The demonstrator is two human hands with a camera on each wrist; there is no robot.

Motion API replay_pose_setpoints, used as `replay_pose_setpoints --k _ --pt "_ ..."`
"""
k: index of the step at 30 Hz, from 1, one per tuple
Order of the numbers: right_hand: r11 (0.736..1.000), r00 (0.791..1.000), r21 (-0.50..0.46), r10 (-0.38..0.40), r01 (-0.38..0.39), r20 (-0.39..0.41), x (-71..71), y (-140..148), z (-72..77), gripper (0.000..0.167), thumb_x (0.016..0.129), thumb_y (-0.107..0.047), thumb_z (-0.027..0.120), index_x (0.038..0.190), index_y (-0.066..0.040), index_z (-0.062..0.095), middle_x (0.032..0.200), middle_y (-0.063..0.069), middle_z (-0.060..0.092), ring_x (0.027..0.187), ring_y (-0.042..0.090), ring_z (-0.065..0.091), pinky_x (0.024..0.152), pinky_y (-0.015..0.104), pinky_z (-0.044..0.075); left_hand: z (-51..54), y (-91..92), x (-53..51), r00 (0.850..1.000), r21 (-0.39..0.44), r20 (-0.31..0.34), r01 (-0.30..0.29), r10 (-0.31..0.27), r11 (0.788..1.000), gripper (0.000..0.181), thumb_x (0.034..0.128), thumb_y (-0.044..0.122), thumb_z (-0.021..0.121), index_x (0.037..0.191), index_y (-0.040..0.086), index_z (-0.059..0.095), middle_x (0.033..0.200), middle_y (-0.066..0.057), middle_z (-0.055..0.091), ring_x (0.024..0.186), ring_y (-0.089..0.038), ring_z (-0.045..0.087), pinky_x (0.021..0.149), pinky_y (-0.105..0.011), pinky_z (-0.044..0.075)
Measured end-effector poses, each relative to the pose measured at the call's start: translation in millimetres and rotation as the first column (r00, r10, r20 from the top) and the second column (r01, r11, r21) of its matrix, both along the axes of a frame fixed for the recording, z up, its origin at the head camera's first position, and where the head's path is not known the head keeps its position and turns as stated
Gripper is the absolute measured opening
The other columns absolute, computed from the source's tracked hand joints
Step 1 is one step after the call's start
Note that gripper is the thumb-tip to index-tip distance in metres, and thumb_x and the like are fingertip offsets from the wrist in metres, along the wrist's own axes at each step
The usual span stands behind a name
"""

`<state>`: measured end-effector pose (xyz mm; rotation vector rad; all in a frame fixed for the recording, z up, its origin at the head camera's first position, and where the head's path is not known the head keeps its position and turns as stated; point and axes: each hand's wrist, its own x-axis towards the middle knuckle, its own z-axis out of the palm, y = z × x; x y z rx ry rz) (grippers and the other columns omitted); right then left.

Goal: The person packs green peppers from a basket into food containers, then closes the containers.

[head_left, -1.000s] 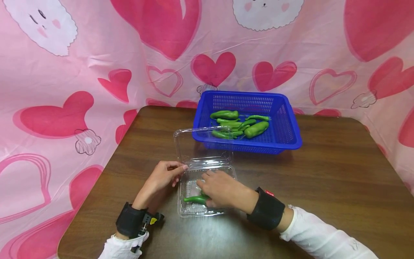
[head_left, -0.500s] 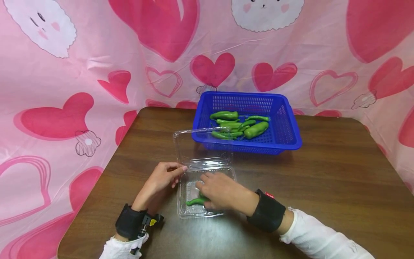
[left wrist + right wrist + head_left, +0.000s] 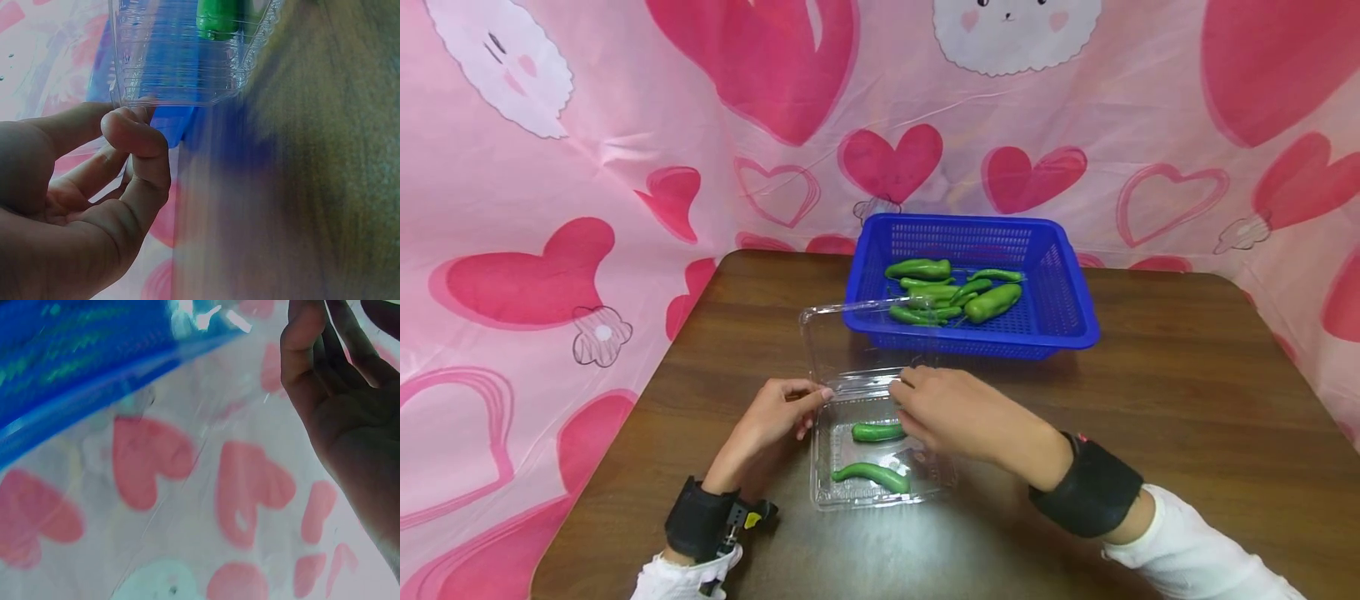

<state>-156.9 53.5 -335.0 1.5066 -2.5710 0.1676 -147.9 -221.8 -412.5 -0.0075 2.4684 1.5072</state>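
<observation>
A clear plastic clamshell container (image 3: 822, 467) lies on the table, its lid (image 3: 850, 346) raised at the back. Inside, a green pepper (image 3: 877, 432) lies across the middle, and a curved green pepper (image 3: 872, 475) lies nearer the front. My left hand (image 3: 775, 417) pinches the container's left rim between thumb and fingers, as the left wrist view also shows. Above the container's right side is my right hand (image 3: 962, 412), covering the right end of the middle pepper. In the right wrist view its fingers (image 3: 300, 347) are loosely bent with nothing seen between them.
Behind the container stands a blue plastic basket (image 3: 1060, 337) with several green peppers (image 3: 992, 302) in it. The raised lid overlaps the basket's front left corner in the head view. The wooden table (image 3: 1180, 400) meets a pink heart-patterned cloth at its back and left edges.
My right hand has let go of the pepper and moved up and right from the container's middle. Both peppers inside now show. My left hand stays at the rim.
</observation>
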Motion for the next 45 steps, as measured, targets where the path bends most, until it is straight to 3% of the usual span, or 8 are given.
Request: replay_pose_setpoints --k 5,10,16,21,29,39,45 --pt "0.996 0.998 -0.064 -0.057 0.057 0.013 -18.3 23.4 19.3 0.008 0.092 -0.011 0.065 0.087 -0.01 0.058 0.073 -0.003 0.05 0.064 0.01 0.048 0.058 0.023 0.044 0.0 -1.3 2.9 1.0 0.018 0.017 0.004 -0.004 1.0 0.029 0.0977 0.029 0.063 0.101 0.0 0.071 0.063 -0.003 0.053 0.051 -0.017 0.051 0.052 -0.028 0.045" --pt "0.98 0.989 -0.135 -0.149 0.148 0.004 -48.5 43.5 32.3 0.009 0.09 -0.004 0.065 0.088 -0.006 0.057 0.073 0.002 0.053 0.064 0.015 0.051 0.059 0.028 0.047 1.7 -1.5 3.2 1.0 0.022 0.014 0.007 -0.008 1.0 0.03 0.0982 0.028 0.063 0.103 0.0 0.071 0.062 -0.003 0.053 0.051 -0.015 0.051 0.052 -0.029 0.046" --pt "0.972 0.972 -0.059 -0.225 0.229 0.061 -86.7 56.0 39.0 0.008 0.091 -0.004 0.065 0.097 -0.002 0.061 0.082 0.008 0.061 0.07 0.02 0.059 0.068 0.034 0.055 1.8 0.6 0.2 1.0 0.033 -0.004 0.027 -0.027 0.999 0.029 0.0982 0.025 0.063 0.106 -0.002 0.071 0.062 -0.003 0.053 0.05 -0.015 0.051 0.05 -0.028 0.047" --pt "0.976 0.969 0.022 -0.219 0.218 0.118 -107.8 55.2 37.2 0.013 0.092 -0.007 0.066 0.103 0.0 0.063 0.091 0.012 0.065 0.075 0.022 0.063 0.073 0.037 0.058 2.6 2.0 -0.6 0.999 0.034 -0.01 0.032 -0.032 0.999 0.03 0.0981 0.025 0.063 0.107 -0.002 0.071 0.063 -0.004 0.053 0.051 -0.015 0.051 0.049 -0.028 0.047" --pt "0.977 0.961 0.105 -0.203 0.186 0.187 -129.0 50.6 31.6 0.018 0.091 -0.012 0.068 0.106 -0.002 0.063 0.097 0.013 0.064 0.08 0.024 0.062 0.078 0.041 0.056 3.6 2.7 -1.1 1.0 0.034 -0.006 0.027 -0.027 0.999 0.027 0.0982 0.021 0.063 0.105 -0.003 0.071 0.062 -0.003 0.053 0.049 -0.014 0.051 0.049 -0.029 0.048" --pt "0.966 0.937 0.223 -0.196 0.134 0.288 -165.3 38.8 31.4 0.037 0.089 -0.024 0.073 0.114 0.001 0.063 0.111 0.019 0.066 0.106 0.034 0.063 0.095 0.05 0.05 5.6 0.3 -0.5 0.999 0.02 -0.018 0.03 -0.029 0.999 0.026 0.0986 0.021 0.062 0.105 -0.002 0.071 0.063 -0.005 0.054 0.05 -0.015 0.052 0.049 -0.028 0.047" --pt "0.953 0.924 0.283 -0.199 0.106 0.325 -176.8 32.2 20.3 0.038 0.086 -0.026 0.075 0.111 -0.001 0.063 0.109 0.018 0.066 0.104 0.035 0.063 0.094 0.05 0.049 4.2 2.6 -1.4 1.0 0.011 -0.013 0.016 -0.016 1.0 0.024 0.0984 0.021 0.062 0.106 0.001 0.072 0.062 -0.005 0.055 0.049 -0.016 0.052 0.049 -0.03 0.048"
